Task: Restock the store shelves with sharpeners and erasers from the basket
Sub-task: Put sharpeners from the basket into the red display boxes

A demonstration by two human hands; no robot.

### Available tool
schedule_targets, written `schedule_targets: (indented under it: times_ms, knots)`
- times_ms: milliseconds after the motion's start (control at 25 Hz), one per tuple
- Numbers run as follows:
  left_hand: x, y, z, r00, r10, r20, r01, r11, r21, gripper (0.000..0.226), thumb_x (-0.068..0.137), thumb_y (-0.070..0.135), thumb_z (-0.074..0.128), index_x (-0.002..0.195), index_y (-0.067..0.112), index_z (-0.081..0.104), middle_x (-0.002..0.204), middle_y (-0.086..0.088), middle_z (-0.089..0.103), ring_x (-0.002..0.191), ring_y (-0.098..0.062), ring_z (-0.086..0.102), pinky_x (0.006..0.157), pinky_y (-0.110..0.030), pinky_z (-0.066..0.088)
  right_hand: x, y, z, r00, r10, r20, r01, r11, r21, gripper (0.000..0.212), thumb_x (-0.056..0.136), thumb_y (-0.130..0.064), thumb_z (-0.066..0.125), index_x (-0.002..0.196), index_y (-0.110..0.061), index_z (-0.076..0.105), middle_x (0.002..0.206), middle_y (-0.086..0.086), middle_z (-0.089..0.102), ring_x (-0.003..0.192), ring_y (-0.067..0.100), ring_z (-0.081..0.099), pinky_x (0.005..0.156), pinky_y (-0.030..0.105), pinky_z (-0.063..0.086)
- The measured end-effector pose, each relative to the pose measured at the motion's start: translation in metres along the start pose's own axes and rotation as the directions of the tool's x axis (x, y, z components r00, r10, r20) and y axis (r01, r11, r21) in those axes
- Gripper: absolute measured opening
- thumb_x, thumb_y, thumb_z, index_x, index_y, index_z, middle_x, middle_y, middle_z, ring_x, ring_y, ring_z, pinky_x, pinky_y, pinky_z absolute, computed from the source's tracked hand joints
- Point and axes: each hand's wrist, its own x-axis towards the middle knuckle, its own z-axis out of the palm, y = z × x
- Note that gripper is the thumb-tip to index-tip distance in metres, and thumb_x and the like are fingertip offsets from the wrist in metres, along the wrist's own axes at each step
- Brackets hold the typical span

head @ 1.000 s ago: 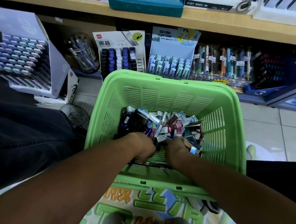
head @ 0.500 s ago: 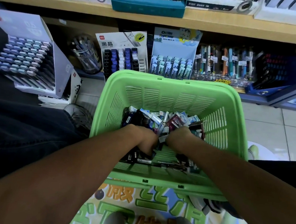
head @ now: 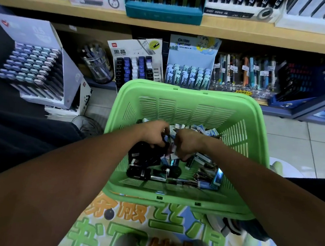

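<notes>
Both hands (head: pixel 173 139) gripping items (head: pixel 170 143), green basket (head: pixel 188 94)

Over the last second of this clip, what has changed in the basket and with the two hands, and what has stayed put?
Both hands, the left hand and the right hand, have moved from the near side of the green basket toward its far side, lifting a clutch of small packets held between them. That uncovers more packets and bare floor at the near end. The basket stays on the printed mat; the shelf displays are unchanged.
</notes>
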Motion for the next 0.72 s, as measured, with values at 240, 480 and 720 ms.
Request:
schedule_targets:
  times_ms: [240, 480, 720]
  knots:
    - [-0.021, 0.0, -0.005, 0.989, -0.072, 0.126, -0.036, 0.721, 0.692, 0.011, 0.081, 0.023, 0.07, 0.082, 0.018, 0.06, 0.092, -0.004, 0.063, 0.092, -0.026, 0.063, 0.072, -0.031, 0.048, -0.018, 0.015, 0.006, 0.993, 0.115, -0.025, -0.112, 0.862, -0.495, 0.035, 0.094, -0.01, 0.056, 0.13, -0.013, 0.055, 0.125, 0.009, 0.059, 0.109, 0.03, 0.06, 0.078, 0.036, 0.049]
    - [-0.008, 0.004, 0.019, 0.959, 0.267, 0.098, -0.25, 0.626, 0.738, 0.043, 0.086, 0.013, 0.063, 0.129, 0.018, 0.058, 0.126, -0.005, 0.054, 0.126, -0.025, 0.046, 0.104, -0.041, 0.036, -0.018, 0.009, 0.049, 0.999, 0.032, 0.03, -0.01, 0.832, -0.555, 0.03, 0.095, -0.01, 0.055, 0.124, -0.008, 0.058, 0.121, 0.013, 0.062, 0.104, 0.031, 0.063, 0.078, 0.038, 0.049]
    - [0.0, 0.005, 0.039, 0.969, 0.235, 0.082, -0.221, 0.664, 0.715, 0.048, 0.086, 0.008, 0.067, 0.132, 0.016, 0.057, 0.133, -0.006, 0.051, 0.129, -0.024, 0.043, 0.112, -0.045, 0.03, -0.014, 0.014, 0.058, 0.995, 0.01, -0.102, -0.084, 0.65, -0.755, 0.024, 0.096, -0.005, 0.054, 0.118, -0.011, 0.061, 0.101, 0.002, 0.068, 0.078, 0.023, 0.065, 0.068, 0.034, 0.054]
